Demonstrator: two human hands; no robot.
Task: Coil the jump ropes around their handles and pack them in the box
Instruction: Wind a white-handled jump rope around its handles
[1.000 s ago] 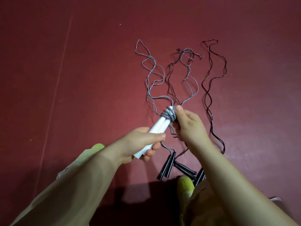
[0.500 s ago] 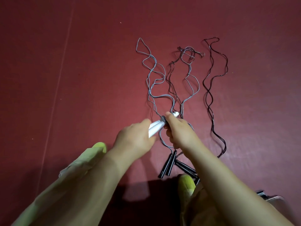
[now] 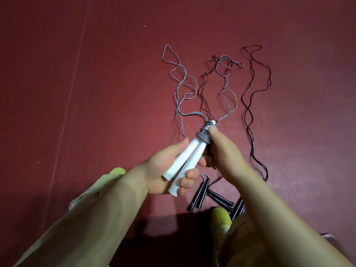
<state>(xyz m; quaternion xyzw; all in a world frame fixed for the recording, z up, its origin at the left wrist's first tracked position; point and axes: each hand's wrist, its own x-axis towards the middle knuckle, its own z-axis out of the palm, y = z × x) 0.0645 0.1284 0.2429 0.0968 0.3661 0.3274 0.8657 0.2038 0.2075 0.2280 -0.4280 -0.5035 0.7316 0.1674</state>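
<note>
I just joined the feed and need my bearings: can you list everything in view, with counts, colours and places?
White plastic jump-rope handles: two, white, held side by side in the left hand.
Grey rope coil: a few turns, grey, wrapped round the handles' top ends.
Loose grey rope: grey, trailing wavy over the floor beyond the hands.
Thin black ropes: black, wavy, on the floor, centre and right.
Black handles: several, exact count unclear, near the feet.
Dark red floor: one, under everything.
Yellow-green shoes: two toes showing, bottom.
Left hand: grips the white handles.
Right hand: pinches rope at the coil.
</note>
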